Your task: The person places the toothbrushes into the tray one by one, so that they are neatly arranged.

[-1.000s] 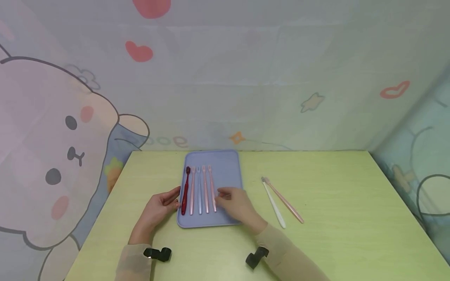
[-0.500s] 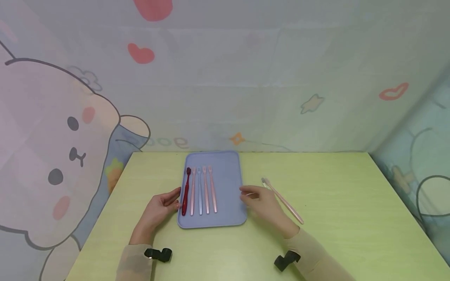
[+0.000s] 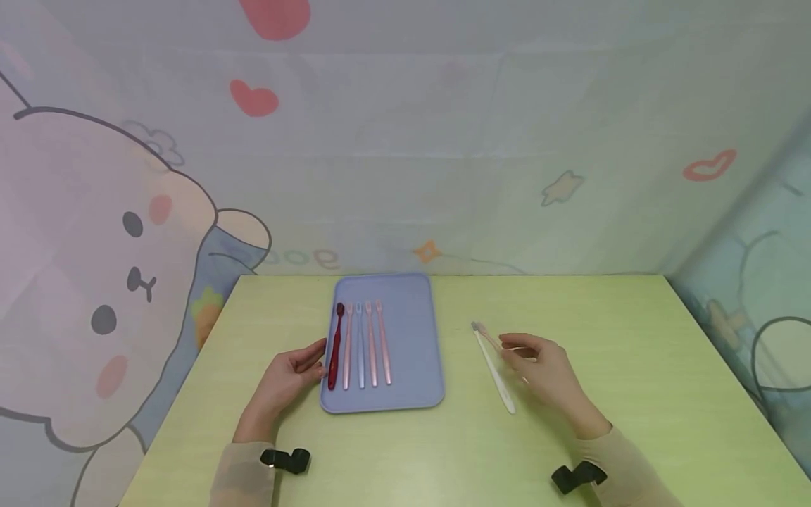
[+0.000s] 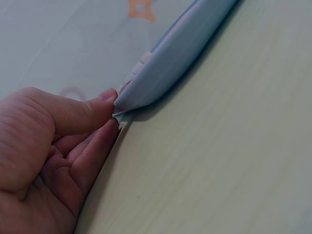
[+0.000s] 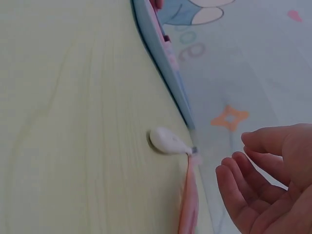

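Note:
My left hand (image 3: 286, 380) pinches the left rim of the blue tray (image 3: 412, 338), with the thumb (image 4: 92, 114) on the rim in the left wrist view. Side by side in the tray's left part lie a dark red toothbrush (image 3: 334, 355), a light blue toothbrush (image 3: 361, 352) and several pink ones (image 3: 383, 345). My right hand (image 3: 548, 373) hovers over the table with nothing in its fingers. Beneath it lies a pink toothbrush (image 5: 190, 200), mostly hidden by the hand in the head view. Beside that one is a white toothbrush (image 3: 497, 377) with a grey head.
The light green table (image 3: 633, 338) meets a patterned cloth backdrop (image 3: 405, 141) along its far edge. Each wrist wears a black camera, such as the right one (image 3: 578, 477). The tray's right half (image 3: 408, 310) shows its bare bottom.
My right hand has moved right, from beside the tray's toothbrush row, past the white toothbrush, to above the loose pink one. The left hand and the tray have stayed in place.

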Demonstrator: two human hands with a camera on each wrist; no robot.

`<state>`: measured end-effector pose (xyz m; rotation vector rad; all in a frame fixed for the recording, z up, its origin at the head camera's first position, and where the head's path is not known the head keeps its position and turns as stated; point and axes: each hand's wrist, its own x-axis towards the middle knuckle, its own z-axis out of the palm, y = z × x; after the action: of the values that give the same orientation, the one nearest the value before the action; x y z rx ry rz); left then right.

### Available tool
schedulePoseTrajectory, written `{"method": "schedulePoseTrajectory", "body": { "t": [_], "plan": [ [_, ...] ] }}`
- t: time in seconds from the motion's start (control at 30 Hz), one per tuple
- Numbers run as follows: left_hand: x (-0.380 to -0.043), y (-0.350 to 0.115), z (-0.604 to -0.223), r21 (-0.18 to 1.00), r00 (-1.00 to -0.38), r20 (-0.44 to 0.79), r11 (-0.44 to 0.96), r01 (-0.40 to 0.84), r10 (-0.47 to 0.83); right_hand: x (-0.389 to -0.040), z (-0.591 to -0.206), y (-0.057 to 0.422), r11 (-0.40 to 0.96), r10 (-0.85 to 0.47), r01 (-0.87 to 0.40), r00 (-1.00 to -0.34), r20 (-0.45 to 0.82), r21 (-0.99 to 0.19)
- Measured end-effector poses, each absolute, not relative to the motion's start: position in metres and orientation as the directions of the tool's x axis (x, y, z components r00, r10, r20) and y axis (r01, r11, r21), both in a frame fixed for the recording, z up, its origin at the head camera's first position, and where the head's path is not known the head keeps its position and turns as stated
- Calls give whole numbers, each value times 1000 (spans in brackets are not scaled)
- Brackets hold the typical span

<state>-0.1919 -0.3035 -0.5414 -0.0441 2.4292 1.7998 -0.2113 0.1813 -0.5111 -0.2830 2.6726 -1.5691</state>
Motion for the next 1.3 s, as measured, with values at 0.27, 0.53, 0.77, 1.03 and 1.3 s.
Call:
{"method": "schedulePoseTrajectory", "body": {
  "t": [0.27,0.53,0.77,1.03,1.3],
  "plan": [
    [-192,-304,-542,950,-993,-103,301,-80,61,-208,-510,218,576,-197,-110,-980,-7,-810],
    [-192,-303,-540,950,-993,-103,303,-79,64,-202,-500,229,573,-252,-22,-956,-150,-819],
    [-191,-303,-539,945,-993,-104,316,-79,60,-201,-504,231,563,-244,41,-946,-214,-826],
    [-192,-302,-538,944,-992,-109,320,-85,56,-205,-511,232,618,-253,-19,-951,-176,-786],
    [-192,-302,-538,939,-993,-105,335,-80,59,-204,-516,230,648,-235,-20,-956,-174,-762]
  ]
}}
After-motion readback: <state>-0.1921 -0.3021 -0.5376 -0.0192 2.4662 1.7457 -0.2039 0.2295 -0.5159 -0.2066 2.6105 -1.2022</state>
